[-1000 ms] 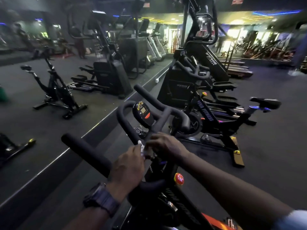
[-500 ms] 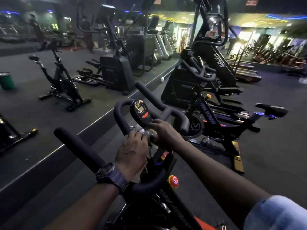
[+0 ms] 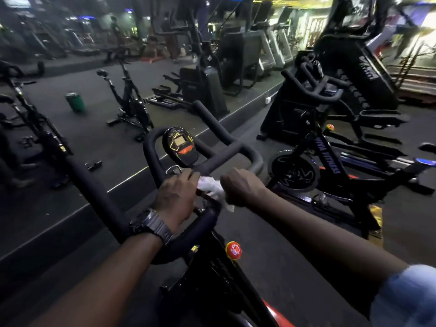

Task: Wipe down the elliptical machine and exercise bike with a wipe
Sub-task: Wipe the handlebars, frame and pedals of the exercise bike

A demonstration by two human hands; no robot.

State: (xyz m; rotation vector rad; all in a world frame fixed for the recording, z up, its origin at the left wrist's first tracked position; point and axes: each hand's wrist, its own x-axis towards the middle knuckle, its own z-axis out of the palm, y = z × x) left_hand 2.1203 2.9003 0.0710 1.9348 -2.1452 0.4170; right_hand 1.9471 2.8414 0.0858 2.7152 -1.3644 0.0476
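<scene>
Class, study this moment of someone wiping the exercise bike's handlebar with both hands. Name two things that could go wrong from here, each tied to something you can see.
1. The wipe is bunched between the left hand and right hand, so it may miss much of the handlebar.
2. The display sits just above the hands; a damp wipe could possibly wet its screen.

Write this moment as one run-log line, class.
step: wiping bike handlebar centre | left hand: grips bar | right hand: holds wipe | wipe: on handlebar below console
</scene>
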